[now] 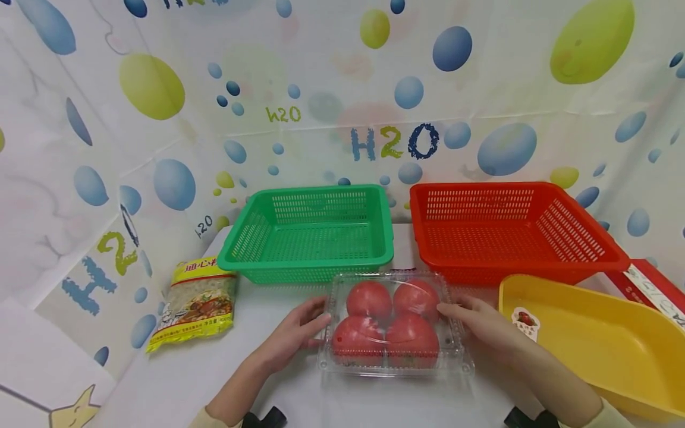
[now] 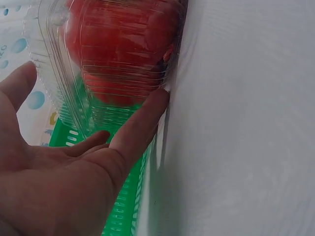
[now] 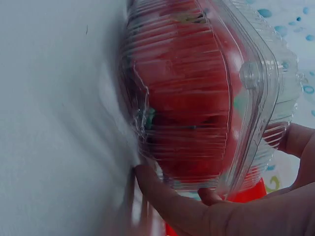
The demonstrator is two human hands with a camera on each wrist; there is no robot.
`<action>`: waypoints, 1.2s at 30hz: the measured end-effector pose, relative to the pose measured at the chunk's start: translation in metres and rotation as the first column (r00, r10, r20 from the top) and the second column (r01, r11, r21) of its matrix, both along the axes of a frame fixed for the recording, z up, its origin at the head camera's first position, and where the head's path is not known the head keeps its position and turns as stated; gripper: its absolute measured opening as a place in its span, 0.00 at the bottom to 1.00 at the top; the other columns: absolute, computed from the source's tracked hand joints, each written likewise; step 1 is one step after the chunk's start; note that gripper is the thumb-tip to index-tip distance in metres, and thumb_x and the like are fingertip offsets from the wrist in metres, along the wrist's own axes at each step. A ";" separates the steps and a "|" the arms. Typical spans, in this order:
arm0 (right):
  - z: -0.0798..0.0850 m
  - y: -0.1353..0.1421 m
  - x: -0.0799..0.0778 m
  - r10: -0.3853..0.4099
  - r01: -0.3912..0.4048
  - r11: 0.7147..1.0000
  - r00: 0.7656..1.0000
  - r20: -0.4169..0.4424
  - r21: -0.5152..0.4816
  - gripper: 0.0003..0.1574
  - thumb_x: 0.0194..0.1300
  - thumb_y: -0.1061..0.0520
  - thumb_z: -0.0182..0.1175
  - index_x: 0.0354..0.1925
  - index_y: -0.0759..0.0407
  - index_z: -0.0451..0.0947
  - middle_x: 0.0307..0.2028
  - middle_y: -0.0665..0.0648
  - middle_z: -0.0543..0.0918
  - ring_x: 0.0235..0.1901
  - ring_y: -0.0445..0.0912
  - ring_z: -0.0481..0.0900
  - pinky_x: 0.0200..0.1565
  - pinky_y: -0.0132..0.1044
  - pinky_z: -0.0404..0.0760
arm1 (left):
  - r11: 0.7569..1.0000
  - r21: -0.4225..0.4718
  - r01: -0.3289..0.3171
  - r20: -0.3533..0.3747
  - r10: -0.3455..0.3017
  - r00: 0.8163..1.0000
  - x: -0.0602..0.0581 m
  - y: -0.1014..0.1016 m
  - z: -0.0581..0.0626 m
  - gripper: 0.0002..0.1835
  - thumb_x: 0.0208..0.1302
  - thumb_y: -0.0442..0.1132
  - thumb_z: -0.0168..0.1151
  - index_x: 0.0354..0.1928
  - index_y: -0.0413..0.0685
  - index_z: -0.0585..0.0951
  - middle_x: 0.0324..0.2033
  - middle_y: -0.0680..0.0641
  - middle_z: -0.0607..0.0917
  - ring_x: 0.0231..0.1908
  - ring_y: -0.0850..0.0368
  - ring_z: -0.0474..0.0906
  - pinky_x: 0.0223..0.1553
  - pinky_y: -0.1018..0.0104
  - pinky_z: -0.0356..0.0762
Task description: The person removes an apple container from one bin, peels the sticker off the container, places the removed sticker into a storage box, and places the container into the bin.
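A clear plastic clamshell box [image 1: 393, 370] of several red tomatoes [image 1: 369, 299] rests on the white table between the two hands. My left hand [image 1: 296, 328] is at the box's left side with its fingers extended; in the left wrist view, one fingertip [image 2: 160, 96] lies low against the ribbed wall and the thumb stands off by the lid's rim. My right hand [image 1: 484, 324] grips the box's right side. Its thumb lies over the lid edge, and in the right wrist view a finger [image 3: 157, 187] reaches the bottom corner, where box and table meet.
Behind the box stand a green basket [image 1: 305, 274] and a red basket [image 1: 514, 267]. A yellow tray [image 1: 599, 333] is at the right, overlapping a red-and-white packet [image 1: 650, 285]. To the left lies a yellow bag of food [image 1: 200, 300]. A patterned cloth [image 1: 321, 89] hangs behind.
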State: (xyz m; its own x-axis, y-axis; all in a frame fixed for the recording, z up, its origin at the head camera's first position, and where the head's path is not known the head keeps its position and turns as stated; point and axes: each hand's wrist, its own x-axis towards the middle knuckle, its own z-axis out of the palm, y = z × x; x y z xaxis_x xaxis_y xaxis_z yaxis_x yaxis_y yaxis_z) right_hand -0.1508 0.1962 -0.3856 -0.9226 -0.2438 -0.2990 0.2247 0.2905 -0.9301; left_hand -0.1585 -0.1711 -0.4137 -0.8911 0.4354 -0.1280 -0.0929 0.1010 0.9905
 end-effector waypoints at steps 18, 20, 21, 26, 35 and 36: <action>-0.002 -0.001 0.007 0.018 0.018 0.965 0.991 0.133 -0.262 0.49 0.74 0.52 0.56 0.79 0.67 0.42 0.75 0.70 0.49 0.71 0.66 0.45 0.70 0.67 0.47 | 0.995 0.099 0.029 0.035 -0.033 0.999 0.003 -0.006 0.002 0.38 0.76 0.44 0.56 0.75 0.28 0.53 0.70 0.26 0.62 0.62 0.43 0.72 0.52 0.58 0.81; -0.001 0.000 0.009 0.034 0.003 0.961 0.991 0.129 -0.277 0.49 0.74 0.52 0.56 0.79 0.66 0.42 0.74 0.69 0.51 0.70 0.65 0.48 0.70 0.65 0.53 | 0.995 0.101 0.026 0.035 -0.029 0.999 0.003 -0.006 0.004 0.37 0.76 0.44 0.57 0.74 0.28 0.54 0.70 0.27 0.63 0.61 0.44 0.73 0.52 0.57 0.82; -0.001 0.001 0.009 0.044 -0.007 0.959 0.991 0.127 -0.283 0.49 0.74 0.52 0.56 0.79 0.65 0.42 0.74 0.69 0.53 0.70 0.64 0.51 0.69 0.63 0.58 | 0.994 0.104 0.026 0.032 -0.030 0.999 0.003 -0.006 0.005 0.37 0.76 0.44 0.57 0.74 0.27 0.55 0.69 0.26 0.63 0.61 0.44 0.73 0.51 0.57 0.82; 0.006 0.004 0.013 0.108 -0.059 0.942 0.985 0.133 -0.329 0.48 0.77 0.49 0.53 0.80 0.62 0.39 0.71 0.68 0.60 0.66 0.60 0.63 0.63 0.54 0.71 | 0.992 0.124 0.020 0.022 -0.023 0.999 0.005 -0.008 0.013 0.38 0.75 0.46 0.58 0.73 0.27 0.57 0.68 0.26 0.65 0.59 0.45 0.75 0.50 0.55 0.83; 0.022 0.007 0.018 0.095 -0.019 0.944 0.972 0.215 -0.329 0.49 0.78 0.44 0.50 0.81 0.53 0.34 0.77 0.66 0.45 0.71 0.66 0.49 0.65 0.64 0.67 | 0.989 0.149 0.006 0.033 -0.011 0.999 0.010 -0.010 0.030 0.39 0.75 0.47 0.59 0.74 0.28 0.56 0.67 0.29 0.67 0.54 0.52 0.79 0.49 0.56 0.83; 0.022 0.008 0.018 0.099 -0.023 0.943 0.972 0.213 -0.333 0.49 0.79 0.44 0.50 0.81 0.53 0.33 0.77 0.66 0.45 0.71 0.66 0.50 0.64 0.62 0.68 | 0.989 0.149 0.002 0.037 -0.008 0.999 0.010 -0.010 0.032 0.39 0.75 0.47 0.59 0.74 0.28 0.56 0.67 0.28 0.67 0.54 0.52 0.79 0.49 0.56 0.84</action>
State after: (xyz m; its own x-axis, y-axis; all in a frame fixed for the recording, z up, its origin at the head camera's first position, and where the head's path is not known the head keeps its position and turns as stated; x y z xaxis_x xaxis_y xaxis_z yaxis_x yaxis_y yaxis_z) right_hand -0.1324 0.2040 -0.3631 -0.8212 -0.4165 -0.3901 0.4294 -0.0008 -0.9031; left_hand -0.1482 -0.1808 -0.3820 -0.8847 0.4566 -0.0939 -0.1295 -0.0472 0.9904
